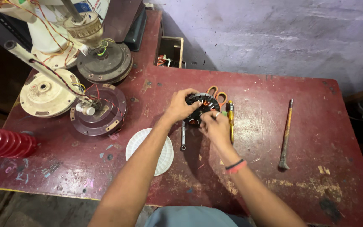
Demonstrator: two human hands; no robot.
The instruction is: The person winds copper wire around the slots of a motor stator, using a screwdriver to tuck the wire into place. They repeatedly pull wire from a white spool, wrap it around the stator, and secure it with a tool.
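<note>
A round black motor stator [203,105] with copper windings lies near the middle of the dark red worktable [274,138]. My left hand [180,106] grips its left rim. My right hand [215,128] rests on its near side with pinched fingers; whether it holds a small piece I cannot tell. Scissors with orange handles [216,93] lie just behind the stator. A yellow-handled screwdriver [230,120] lies to its right. A small metal spanner [183,136] lies under my left wrist.
A white ribbed plastic lid [139,145] sits near my left forearm. Several ceiling-fan motor housings with wires [99,110] crowd the left side. A long brush [286,136] lies to the right. A red ribbed cylinder [3,142] sits at the left edge, an open box [169,52] at the back.
</note>
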